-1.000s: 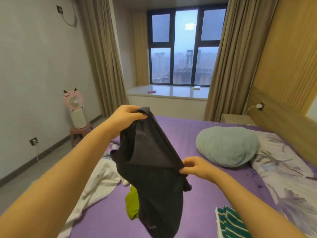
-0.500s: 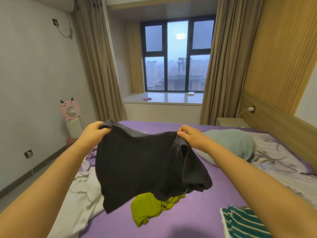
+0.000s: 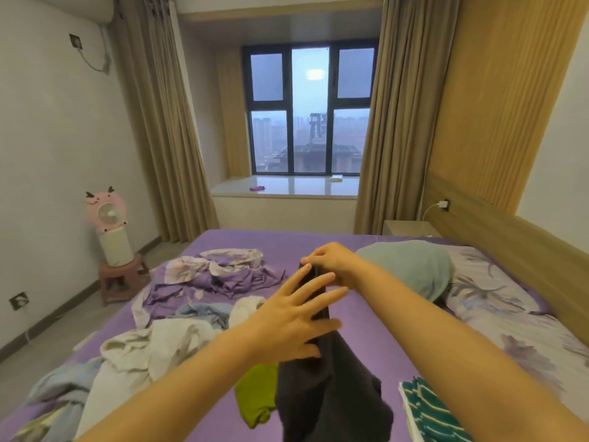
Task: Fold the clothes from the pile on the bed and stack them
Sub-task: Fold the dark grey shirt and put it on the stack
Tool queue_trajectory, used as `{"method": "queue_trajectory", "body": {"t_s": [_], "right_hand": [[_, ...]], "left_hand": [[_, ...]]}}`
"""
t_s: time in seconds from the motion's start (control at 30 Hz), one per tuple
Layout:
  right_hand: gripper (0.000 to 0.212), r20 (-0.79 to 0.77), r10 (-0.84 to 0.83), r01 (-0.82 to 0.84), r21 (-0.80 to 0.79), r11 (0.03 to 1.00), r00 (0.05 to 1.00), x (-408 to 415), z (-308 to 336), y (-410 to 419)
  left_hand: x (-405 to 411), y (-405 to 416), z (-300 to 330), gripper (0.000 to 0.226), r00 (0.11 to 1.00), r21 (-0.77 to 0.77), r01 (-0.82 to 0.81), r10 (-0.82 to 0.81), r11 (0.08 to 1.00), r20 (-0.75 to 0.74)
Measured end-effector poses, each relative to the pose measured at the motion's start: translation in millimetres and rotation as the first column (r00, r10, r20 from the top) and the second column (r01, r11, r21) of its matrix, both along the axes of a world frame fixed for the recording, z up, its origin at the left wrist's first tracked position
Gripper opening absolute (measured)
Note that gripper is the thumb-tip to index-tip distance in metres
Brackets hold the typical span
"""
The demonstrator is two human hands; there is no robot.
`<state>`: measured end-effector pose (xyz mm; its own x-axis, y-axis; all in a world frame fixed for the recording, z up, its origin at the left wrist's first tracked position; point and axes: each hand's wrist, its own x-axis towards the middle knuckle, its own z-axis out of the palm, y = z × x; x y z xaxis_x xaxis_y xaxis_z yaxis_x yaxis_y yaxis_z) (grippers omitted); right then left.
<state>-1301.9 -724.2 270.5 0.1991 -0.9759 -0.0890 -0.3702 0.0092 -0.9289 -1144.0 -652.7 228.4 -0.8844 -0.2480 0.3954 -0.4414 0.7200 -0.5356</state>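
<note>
Striped cloth: a green-and-white striped garment (image 3: 430,413) lies folded at the near right edge of the purple bed (image 3: 376,339).
Dark garment: the charcoal piece (image 3: 331,397) hangs doubled over in the air, its lower part dangling above the sheet, just right of a lime-green garment (image 3: 255,397) lying crumpled on the bed.
Left hand: the left hand (image 3: 296,320) is flat with fingers spread, laid against the side of the dark cloth; it grips nothing.
Right hand: the right hand (image 3: 331,263) pinches the cloth's top edge between thumb and fingertips and holds it up.
Pile: white, pale blue and lilac floral clothes (image 3: 178,317) sprawl unfolded over the bed's left half.
Pillows: a pale green pillow (image 3: 411,266) rests beside a floral pillow (image 3: 490,291) near the wooden headboard.
Beyond: a pink fan (image 3: 108,215) stands on a stool by the left wall; tan curtains (image 3: 165,129) frame the window (image 3: 310,110).
</note>
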Motion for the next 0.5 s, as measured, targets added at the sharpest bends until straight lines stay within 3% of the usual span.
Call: {"method": "queue_trajectory", "body": {"t_s": [0.07,0.13,0.23,0.3,0.4,0.5], "right_hand": [[0.019,0.144,-0.038,0.028,0.074,0.997,0.989,-3.2,-6.5,2.9],[0.014,0.301,-0.079,0.038,0.138,0.990,0.950,-9.3,-14.4,5.4],[0.018,0.488,-0.057,-0.041,0.187,0.982,0.871,-21.7,-30.8,14.8],[0.024,0.546,0.027,-0.143,0.172,0.975,0.837,-27.9,-43.5,25.0],[0.036,0.584,0.138,-0.245,0.108,0.963,0.800,-28.7,-56.7,40.7],[0.055,0.500,0.162,-0.211,0.042,0.977,0.851,-26.9,-62.5,51.5]], "left_hand": [[-7.4,-2.9,4.5,0.008,0.987,-0.011,0.063,-0.064,0.998,-0.149],[-10.5,-9.1,10.4,0.008,0.935,0.187,0.069,0.002,0.980,-0.354],[-11.1,-23.4,21.9,0.010,0.710,0.628,0.081,0.397,0.774,-0.581],[-12.7,-35.2,27.8,0.012,0.588,0.763,0.099,0.581,0.639,-0.562],[-18.5,-47.5,30.2,0.015,0.505,0.831,0.082,0.696,0.550,-0.511],[-19.6,-56.4,33.8,0.020,0.375,0.865,0.232,0.780,0.445,-0.502]]}}
